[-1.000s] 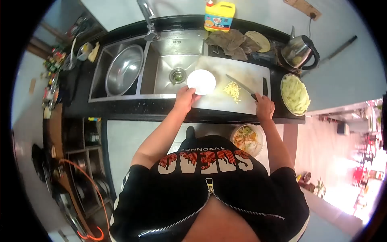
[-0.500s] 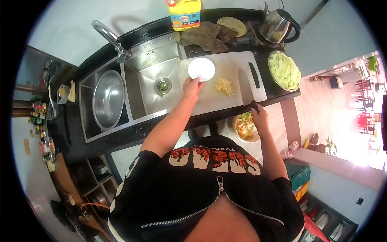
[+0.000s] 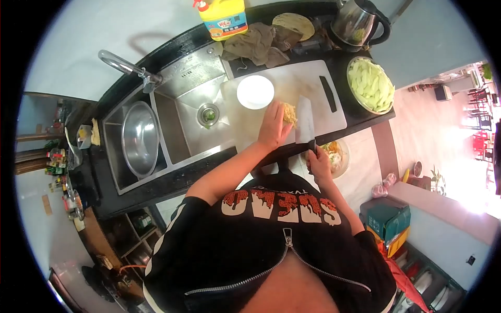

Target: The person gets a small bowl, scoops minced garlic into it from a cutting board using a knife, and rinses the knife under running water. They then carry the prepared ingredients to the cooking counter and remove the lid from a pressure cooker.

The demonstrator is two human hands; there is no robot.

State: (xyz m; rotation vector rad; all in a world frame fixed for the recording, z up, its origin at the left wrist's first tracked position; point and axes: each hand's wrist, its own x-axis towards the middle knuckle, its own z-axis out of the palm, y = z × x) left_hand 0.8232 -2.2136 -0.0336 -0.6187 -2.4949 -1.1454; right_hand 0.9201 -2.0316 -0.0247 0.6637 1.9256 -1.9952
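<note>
Gripping knife point(image 3: 305, 121) w/ R hand point(image 3: 320, 164), L hand point(image 3: 273, 128) unclenched, touching chopped bits point(image 3: 288, 116), on cutting bd point(image 3: 326, 115)

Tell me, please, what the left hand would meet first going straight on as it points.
Probably the chopped yellow pile right beside the left hand on the white cutting board; exact contact is hard to judge.

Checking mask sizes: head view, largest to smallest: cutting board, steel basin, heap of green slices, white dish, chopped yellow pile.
1. Cutting board
2. Steel basin and heap of green slices: too alike to rank
3. White dish
4. Chopped yellow pile; left hand may cover some
</note>
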